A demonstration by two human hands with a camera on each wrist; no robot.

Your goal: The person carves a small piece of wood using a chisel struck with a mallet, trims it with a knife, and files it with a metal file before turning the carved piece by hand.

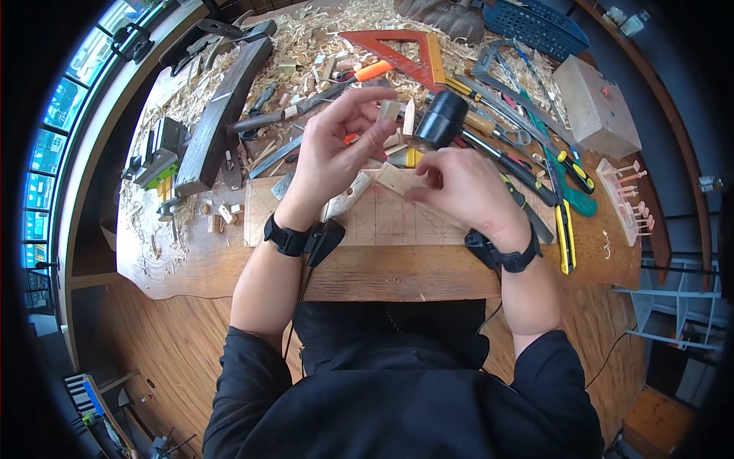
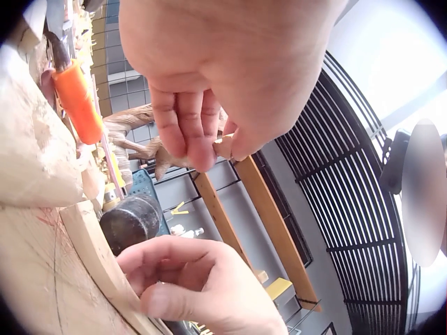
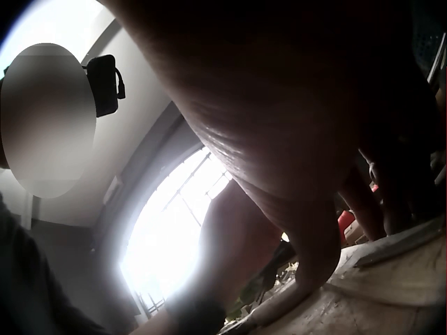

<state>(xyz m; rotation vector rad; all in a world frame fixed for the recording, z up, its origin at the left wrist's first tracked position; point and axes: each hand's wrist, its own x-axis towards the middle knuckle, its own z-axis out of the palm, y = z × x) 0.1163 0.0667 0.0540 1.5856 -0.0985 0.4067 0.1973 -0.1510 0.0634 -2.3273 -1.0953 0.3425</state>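
Observation:
In the head view my left hand (image 1: 336, 141) is raised over the bench and pinches a small wooden block (image 1: 388, 111) between thumb and fingertips. Fingers mostly cover that block (image 2: 223, 146) in the left wrist view. My right hand (image 1: 474, 183) is low over the marked wooden board (image 1: 352, 229), its bent fingers and thumb at a pale wooden strip (image 1: 397, 180) lying aslant there. The thumb tip overlaps the strip's edge in the left wrist view. A black-headed mallet (image 1: 442, 120) is just beyond the right hand. Beside the left wrist is a pale carved wooden piece (image 1: 348, 197).
Wood shavings (image 1: 306, 46) cover the far bench. A long dark hand plane (image 1: 225, 115) stands left. Behind the hands are a red square (image 1: 397, 53) and an orange-handled tool (image 1: 373, 70). A yellow cutter (image 1: 566, 237), wooden box (image 1: 596, 107) and blue basket (image 1: 535, 29) are at right.

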